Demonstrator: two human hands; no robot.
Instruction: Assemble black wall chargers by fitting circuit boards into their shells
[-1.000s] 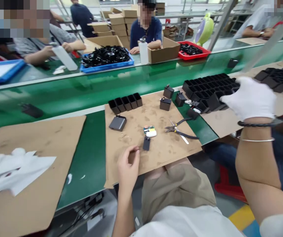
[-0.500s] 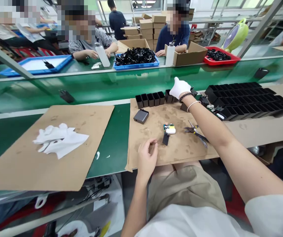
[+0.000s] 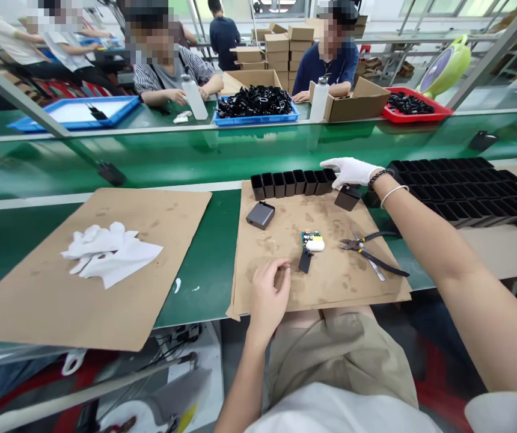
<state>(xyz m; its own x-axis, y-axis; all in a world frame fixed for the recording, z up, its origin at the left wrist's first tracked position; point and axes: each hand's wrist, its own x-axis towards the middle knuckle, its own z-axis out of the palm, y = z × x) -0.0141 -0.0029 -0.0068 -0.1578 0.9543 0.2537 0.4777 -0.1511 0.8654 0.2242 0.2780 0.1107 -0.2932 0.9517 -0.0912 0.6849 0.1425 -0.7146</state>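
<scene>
My right hand (image 3: 353, 172), in a white glove, is at the right end of a row of open black cases (image 3: 285, 183). Its fingers reach behind the end case and the thumb is at the near side; the exact contact is partly hidden. Bare and loosely curled, my left hand (image 3: 271, 291) rests on the cardboard's near edge, holding nothing. Just right of it lie a small circuit board (image 3: 312, 240) and a black plate (image 3: 305, 261). A grey-black adapter block (image 3: 261, 214) sits near the row. Black-handled cutting pliers (image 3: 371, 249) lie across a metal tool (image 3: 378, 270).
More black cases (image 3: 466, 186) stand in rows at right, with a separate dark case (image 3: 347, 197) beside my glove. White gloves (image 3: 109, 249) lie on the left cardboard (image 3: 51, 300). Beyond the green belt (image 3: 172, 156), co-workers sit by a blue tray (image 3: 256, 118) and a red tray (image 3: 441, 114).
The cases by my right hand have moved left against the others, closing the gap in the row. My view has shifted slightly. My left hand stays put.
</scene>
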